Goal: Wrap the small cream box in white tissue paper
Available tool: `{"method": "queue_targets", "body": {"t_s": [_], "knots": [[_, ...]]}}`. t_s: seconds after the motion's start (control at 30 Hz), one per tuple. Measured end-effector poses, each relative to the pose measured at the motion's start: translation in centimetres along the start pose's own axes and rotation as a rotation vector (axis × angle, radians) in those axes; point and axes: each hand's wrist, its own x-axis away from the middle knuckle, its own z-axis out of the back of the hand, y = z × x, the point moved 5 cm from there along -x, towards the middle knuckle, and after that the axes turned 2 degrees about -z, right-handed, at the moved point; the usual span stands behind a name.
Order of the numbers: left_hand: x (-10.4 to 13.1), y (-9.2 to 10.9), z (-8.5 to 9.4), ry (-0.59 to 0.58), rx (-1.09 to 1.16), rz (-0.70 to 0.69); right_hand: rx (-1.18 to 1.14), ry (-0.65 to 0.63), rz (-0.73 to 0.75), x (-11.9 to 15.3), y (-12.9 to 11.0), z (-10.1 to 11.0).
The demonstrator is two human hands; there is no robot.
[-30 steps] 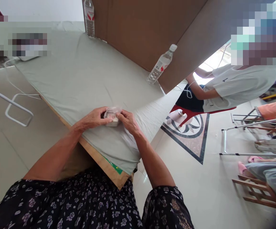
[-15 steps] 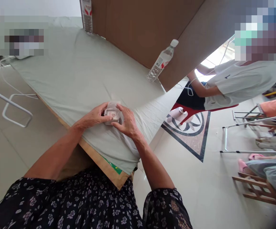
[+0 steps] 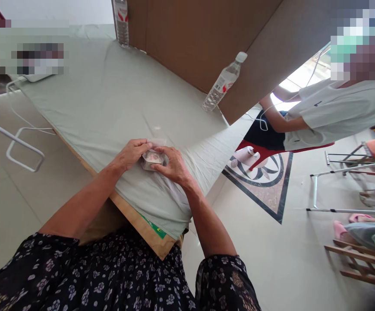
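A small pale box [image 3: 154, 158] with a pinkish print lies on the cloth near the front edge, inside a clear plastic bag [image 3: 147, 165]. My right hand [image 3: 173, 165] grips the box from the right, thumb at its near side and fingers over its far side. At the upper left, my left hand [image 3: 131, 154] is closed, its thumb and fingertips pinched together on the bag's film. What exactly lies between those fingertips is too small to make out clearly.
A pale green cloth [image 3: 109, 95] covers the table. Two water bottles, one at the right [image 3: 225, 82] and one at the back [image 3: 121, 23], stand by a large brown cardboard panel [image 3: 187, 39]. A person in a white shirt [image 3: 339, 108] sits at the right on a red stool [image 3: 258, 152].
My left thumb has come off the box's top and now meets the fingertips at the bag's far-left edge. My right fingers have closed further over the box. The view has shifted slightly.
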Motion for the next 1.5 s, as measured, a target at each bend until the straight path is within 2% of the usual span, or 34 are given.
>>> {"method": "queue_targets", "body": {"t_s": [0.13, 0.23, 0.3, 0.4, 0.5, 0.57, 0.73, 0.83, 0.93, 1.03, 1.13, 1.27, 1.37, 1.5], "knots": [[-0.5, -1.2, -0.1, 0.141, 0.097, 0.012, -0.018, -0.003, -0.043, -0.1, -0.4, 0.2], [-0.2, -1.4, 0.0, 0.156, 0.133, 0.03, 0.002, 0.034, -0.067, -0.3, -0.4, 0.6], [0.2, -1.3, 0.0, 0.095, 0.122, 0.039, 0.006, 0.066, -0.074, -0.4, -0.1, 0.8], [0.9, -0.7, -0.2, -0.065, 0.095, 0.023, -0.085, 0.087, -0.102, -0.4, 0.8, 0.5], [1.2, -0.2, -0.2, -0.143, 0.036, 0.004, -0.315, 0.078, -0.196, -0.4, 2.1, -0.5], [1.2, -0.1, -0.2, -0.144, -0.005, 0.0, -0.479, 0.073, -0.258, -0.3, 2.7, -1.3], [0.9, -0.5, 0.2, -0.035, -0.079, -0.009, -0.669, 0.088, -0.376, -0.2, 2.7, -2.4], [0.6, -0.9, 0.7, 0.073, -0.175, -0.046, -0.621, 0.113, -0.427, -0.3, 2.6, -2.2], [0.4, -1.3, 0.8, 0.119, -0.231, -0.066, -0.511, 0.153, -0.457, -0.5, 2.5, -1.6], [0.9, -0.8, 1.2, 0.265, -0.349, -0.166, -0.437, 0.159, -0.464, -0.9, 2.3, -1.1], [2.4, 0.6, 1.2, 0.41, -0.577, -0.387, -0.376, 0.134, -0.452, -1.3, 2.1, -0.7], [3.6, 1.3, -0.3, 0.348, -0.799, -0.607, -0.319, 0.085, -0.457, -1.5, 2.2, -0.1], [3.4, 1.0, -1.0, 0.32, -0.871, -0.662, -0.348, 0.045, -0.423, -2.3, 2.5, 0.3], [3.1, 0.6, -1.0, 0.323, -0.873, -0.687, -0.348, -0.001, -0.387, -4.6, 3.6, 0.1]]}}
